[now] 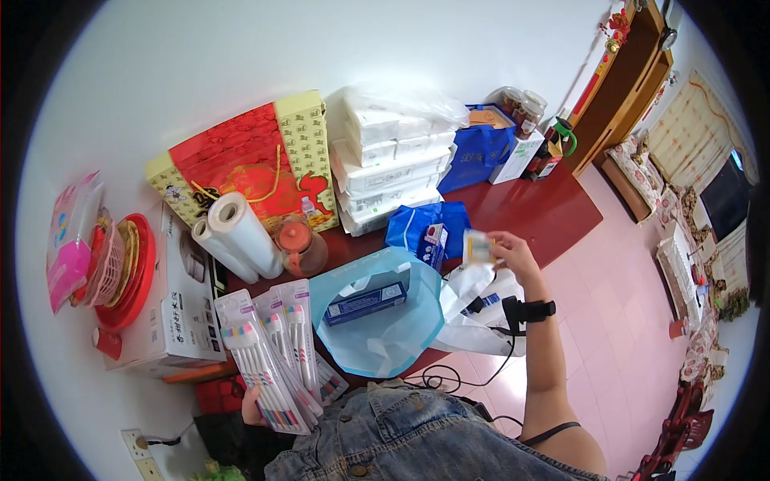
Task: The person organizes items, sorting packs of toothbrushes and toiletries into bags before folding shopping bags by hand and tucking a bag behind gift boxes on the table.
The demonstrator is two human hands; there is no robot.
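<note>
Around the pale-blue container [409, 333]: toothbrush packs [261, 361] to its left, a small packet [480, 247] to its right

Left of the container, the left hand [252, 407] grasps the toothbrush packs near their lower edge; much of that hand is hidden, so I cannot tell how far its fingers spread. The packs are likely light, with slick, fairly stiff fronts that could slide over one another — a hold across the lower edge, thumb in front, should suit them. Inside the container lies a dark-blue box [366, 303], touched by neither hand; it looks like stiff card, best gripped across its narrow sides. Right of the container, the right hand [513, 255] pinches the small packet by its right edge, the fingertips nearly together — its print is too blurred to read. It seems light and thin, easily bent, so an edge pinch is probably enough. Just right of the container is a white bag [481, 337], apparently soft.
</note>
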